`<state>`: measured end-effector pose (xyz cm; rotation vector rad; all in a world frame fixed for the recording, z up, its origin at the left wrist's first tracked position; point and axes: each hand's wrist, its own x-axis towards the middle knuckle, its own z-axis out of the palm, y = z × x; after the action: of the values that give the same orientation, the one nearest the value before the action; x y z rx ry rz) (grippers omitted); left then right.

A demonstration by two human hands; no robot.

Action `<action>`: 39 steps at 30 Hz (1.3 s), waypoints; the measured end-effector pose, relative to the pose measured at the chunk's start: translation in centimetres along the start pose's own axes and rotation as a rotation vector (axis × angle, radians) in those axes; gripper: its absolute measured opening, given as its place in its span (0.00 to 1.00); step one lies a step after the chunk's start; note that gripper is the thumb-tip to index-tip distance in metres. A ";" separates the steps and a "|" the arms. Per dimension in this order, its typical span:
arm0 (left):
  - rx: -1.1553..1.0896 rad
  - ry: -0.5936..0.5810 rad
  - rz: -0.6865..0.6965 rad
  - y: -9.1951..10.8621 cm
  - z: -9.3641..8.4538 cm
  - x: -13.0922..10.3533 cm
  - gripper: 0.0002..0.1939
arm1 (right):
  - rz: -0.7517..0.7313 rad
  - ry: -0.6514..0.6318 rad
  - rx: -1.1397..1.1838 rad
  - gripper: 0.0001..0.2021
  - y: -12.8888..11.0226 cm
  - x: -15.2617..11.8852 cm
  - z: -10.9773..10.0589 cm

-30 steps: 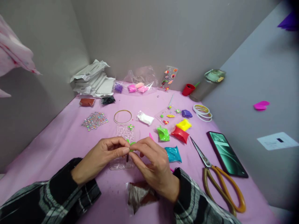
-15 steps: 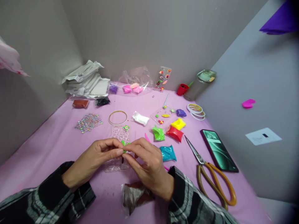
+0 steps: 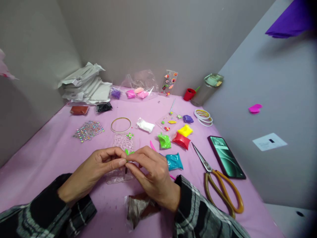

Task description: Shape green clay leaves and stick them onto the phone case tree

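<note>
My left hand (image 3: 106, 162) and my right hand (image 3: 151, 172) meet fingertip to fingertip above a clear phone case (image 3: 118, 177). Both pinch a tiny bit of green clay, mostly covered by the fingers. Just behind the fingertips, a green clay shape (image 3: 128, 151) shows on the case. A small green flower (image 3: 129, 136) sits near the case's far edge, among raised clear squiggles (image 3: 121, 141). Below my right hand lies a brown clay packet (image 3: 138, 209). Beyond that hand are a blue clay packet (image 3: 174, 161) and a pink tool (image 3: 152, 145), partly hidden.
Large scissors (image 3: 210, 170) and a phone (image 3: 226, 157) lie at the right. Green (image 3: 164, 141), red (image 3: 181, 141), yellow (image 3: 185, 130) and white (image 3: 145, 125) clay packets are farther back. Rhinestones (image 3: 89, 130) lie left; a bottle (image 3: 208, 89) stands at the back wall.
The whole view has shifted slightly, so things appear a little farther left. Both hands keep their pinch at the same spot over the case.
</note>
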<state>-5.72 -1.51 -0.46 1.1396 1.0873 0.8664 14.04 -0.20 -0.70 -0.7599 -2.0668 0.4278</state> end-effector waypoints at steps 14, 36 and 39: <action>0.001 -0.027 -0.005 0.0 -0.1 0.0 0.09 | -0.008 -0.003 -0.008 0.07 0.0 0.0 0.0; 0.057 -0.001 -0.016 0.0 -0.3 0.0 0.11 | -0.020 0.016 0.002 0.06 0.0 0.0 0.0; 0.067 -0.008 -0.012 -0.1 -0.4 0.0 0.11 | -0.023 0.006 0.002 0.06 0.0 0.1 0.0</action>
<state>-6.07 -1.40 -0.60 1.1900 1.1222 0.8204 14.04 -0.17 -0.62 -0.7347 -2.0676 0.4146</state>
